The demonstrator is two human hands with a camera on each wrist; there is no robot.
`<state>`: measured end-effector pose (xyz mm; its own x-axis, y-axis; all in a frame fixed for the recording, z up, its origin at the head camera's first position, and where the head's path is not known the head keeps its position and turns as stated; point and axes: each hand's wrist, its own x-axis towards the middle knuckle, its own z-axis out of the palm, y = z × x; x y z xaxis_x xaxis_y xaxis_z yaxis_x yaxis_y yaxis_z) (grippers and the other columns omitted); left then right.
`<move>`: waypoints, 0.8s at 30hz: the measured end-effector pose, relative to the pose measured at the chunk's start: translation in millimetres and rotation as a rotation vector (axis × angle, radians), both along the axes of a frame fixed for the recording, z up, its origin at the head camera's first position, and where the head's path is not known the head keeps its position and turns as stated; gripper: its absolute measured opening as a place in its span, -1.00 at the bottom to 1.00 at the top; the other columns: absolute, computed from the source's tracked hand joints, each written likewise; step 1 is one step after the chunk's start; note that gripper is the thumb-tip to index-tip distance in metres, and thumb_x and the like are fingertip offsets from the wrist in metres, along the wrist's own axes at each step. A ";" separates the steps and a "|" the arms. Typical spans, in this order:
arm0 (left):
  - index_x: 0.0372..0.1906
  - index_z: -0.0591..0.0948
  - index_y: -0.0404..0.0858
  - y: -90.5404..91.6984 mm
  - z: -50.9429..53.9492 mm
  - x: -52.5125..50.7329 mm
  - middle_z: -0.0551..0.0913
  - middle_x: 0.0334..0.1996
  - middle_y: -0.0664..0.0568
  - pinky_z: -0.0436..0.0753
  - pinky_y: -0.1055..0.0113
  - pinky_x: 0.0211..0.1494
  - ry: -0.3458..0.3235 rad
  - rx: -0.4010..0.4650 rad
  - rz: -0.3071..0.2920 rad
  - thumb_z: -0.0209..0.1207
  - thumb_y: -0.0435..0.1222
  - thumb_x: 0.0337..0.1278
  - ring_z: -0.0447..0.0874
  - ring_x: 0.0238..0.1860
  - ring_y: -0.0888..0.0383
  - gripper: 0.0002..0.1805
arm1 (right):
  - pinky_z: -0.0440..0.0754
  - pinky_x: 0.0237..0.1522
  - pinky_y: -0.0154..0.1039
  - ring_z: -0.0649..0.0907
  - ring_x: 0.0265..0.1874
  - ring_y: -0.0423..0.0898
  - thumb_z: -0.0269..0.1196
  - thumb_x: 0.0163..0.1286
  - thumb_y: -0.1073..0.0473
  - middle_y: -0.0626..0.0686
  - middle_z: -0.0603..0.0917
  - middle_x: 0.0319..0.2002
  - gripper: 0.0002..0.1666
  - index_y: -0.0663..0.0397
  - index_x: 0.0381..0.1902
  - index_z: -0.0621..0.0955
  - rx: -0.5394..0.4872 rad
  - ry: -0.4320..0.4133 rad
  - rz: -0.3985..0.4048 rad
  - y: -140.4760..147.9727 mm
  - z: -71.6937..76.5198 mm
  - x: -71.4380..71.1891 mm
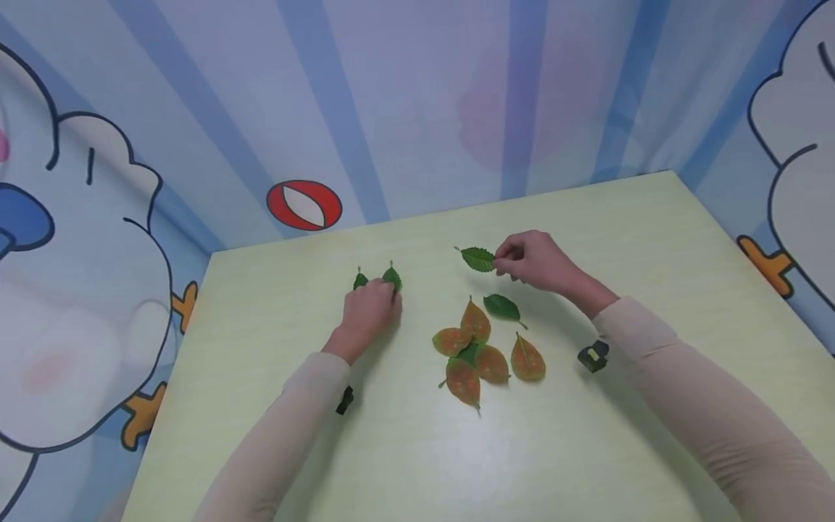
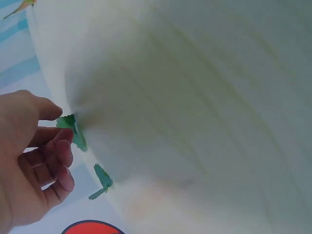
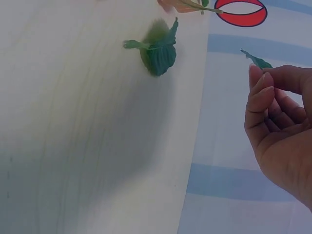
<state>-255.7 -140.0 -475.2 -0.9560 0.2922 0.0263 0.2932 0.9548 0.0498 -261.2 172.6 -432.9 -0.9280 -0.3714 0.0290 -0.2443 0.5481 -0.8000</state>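
The right hand (image 1: 536,261) pinches a green leaf (image 1: 478,259) above the counter (image 1: 228,326); the left hand (image 1: 372,312) bends over two more green leaves (image 1: 393,277), its grip unclear.
Held by the end opposite its stem, the leaf could slip if pinched loosely; a brushing sleeve (image 1: 633,326) could scatter the orange-tinged leaves (image 1: 491,364). No container shows.

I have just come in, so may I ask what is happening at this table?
A person is handling leaves at a table. The right hand pinches a green leaf, while the left hand partly covers two other green leaves farther left. Nearer the person lie orange-brown leaves, most of them overlapping, with a loose green leaf beside them.
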 end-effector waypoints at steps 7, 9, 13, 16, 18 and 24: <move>-0.42 0.69 -0.27 -5.4 10.2 7.7 0.63 -0.46 -0.06 0.59 0.08 -0.54 0.104 0.054 0.012 0.16 -0.20 0.37 0.61 -0.53 -0.01 -0.72 | 0.66 -0.40 -0.13 0.70 -0.37 0.23 0.21 0.43 0.27 0.26 0.75 -0.26 -0.78 0.35 -0.10 0.65 -0.017 -0.063 0.005 -8.8 -4.7 -6.7; -0.29 0.75 -0.25 -7.6 13.4 8.9 0.69 -0.38 -0.06 0.60 0.06 -0.53 0.134 0.072 0.020 0.16 -0.20 0.37 0.66 -0.48 -0.03 -0.75 | 0.69 -0.34 -0.10 0.71 -0.34 0.24 0.21 0.43 0.27 0.28 0.75 -0.25 -0.77 0.38 -0.09 0.64 -0.048 -0.122 -0.014 -12.2 -6.6 -10.2; -0.25 0.76 -0.24 -12.7 23.0 11.2 0.68 -0.43 -0.02 0.59 0.08 -0.55 0.166 0.113 0.042 0.14 -0.22 0.37 0.63 -0.52 0.01 -0.76 | 0.71 -0.25 -0.12 0.73 -0.30 0.17 0.22 0.44 0.29 0.31 0.74 -0.21 -0.70 0.45 0.00 0.61 -0.122 -0.236 -0.049 -19.9 -10.0 -17.7; -0.31 0.75 -0.25 -12.9 28.4 11.3 0.61 -0.54 -0.02 0.53 0.13 -0.61 0.199 0.128 0.052 0.14 -0.24 0.36 0.52 -0.62 0.07 -0.76 | 0.71 -0.20 -0.11 0.74 -0.30 0.10 0.20 0.45 0.32 0.35 0.73 -0.16 -0.65 0.50 0.09 0.56 -0.165 -0.291 -0.074 -20.4 -11.9 -21.8; -0.29 0.76 -0.26 -12.3 30.0 12.1 0.62 -0.55 -0.03 0.50 0.17 -0.64 0.222 0.138 0.062 0.14 -0.25 0.35 0.47 -0.65 0.10 -0.77 | 0.71 -0.18 -0.11 0.75 -0.31 0.06 0.19 0.46 0.33 0.37 0.72 -0.14 -0.62 0.53 0.13 0.54 -0.168 -0.317 -0.094 -20.2 -12.9 -24.2; -0.15 0.77 -0.27 -10.3 31.0 14.1 0.74 -0.41 -0.07 0.52 0.21 -0.63 0.221 0.152 0.094 0.15 -0.26 0.35 0.49 -0.65 0.11 -0.76 | 0.71 -0.20 -0.15 0.73 -0.43 -0.12 0.13 0.50 0.32 0.36 0.72 -0.15 -0.61 0.54 0.16 0.52 -0.135 -0.376 -0.160 -20.0 -19.5 -29.5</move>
